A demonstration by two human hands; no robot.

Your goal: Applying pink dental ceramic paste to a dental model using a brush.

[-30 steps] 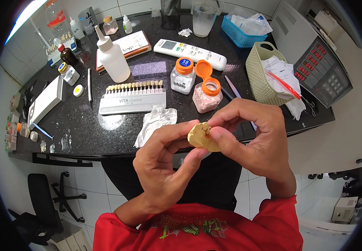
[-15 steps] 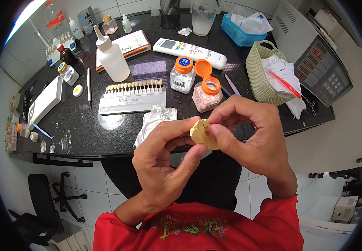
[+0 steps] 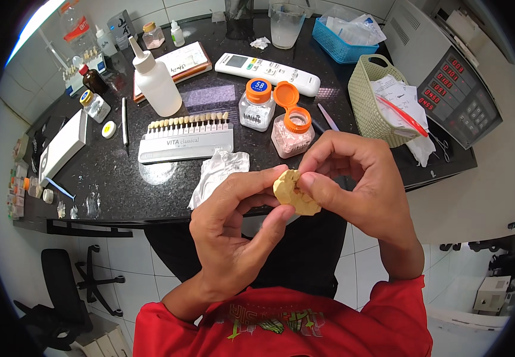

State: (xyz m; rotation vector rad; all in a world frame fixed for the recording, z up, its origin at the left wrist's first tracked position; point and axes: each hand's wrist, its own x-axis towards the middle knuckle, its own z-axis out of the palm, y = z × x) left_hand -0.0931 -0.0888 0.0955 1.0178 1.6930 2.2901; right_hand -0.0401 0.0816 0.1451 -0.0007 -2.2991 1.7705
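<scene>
A yellow dental cast is held up in front of my body, just past the bench's near edge. My left hand grips it by its left side, with the index finger on top and the thumb underneath. My right hand has its thumb and index finger pinched together at the cast's upper right, against its hollow inner edge. Whatever lies between those right fingertips is hidden. A crumpled white cloth lies just beyond my left hand. An open jar of pink powder, with an orange flip lid, stands beyond the cast.
A tooth shade guide, a white squeeze bottle, a closed orange-lidded jar and a white remote control occupy the black bench. Toward the right stand a green basket of papers and a machine with lit red digits.
The cast has tilted between my fingers, and more of its yellow face and lower right part shows. Both hands keep nearly the same place. The bench view has shifted slightly.
</scene>
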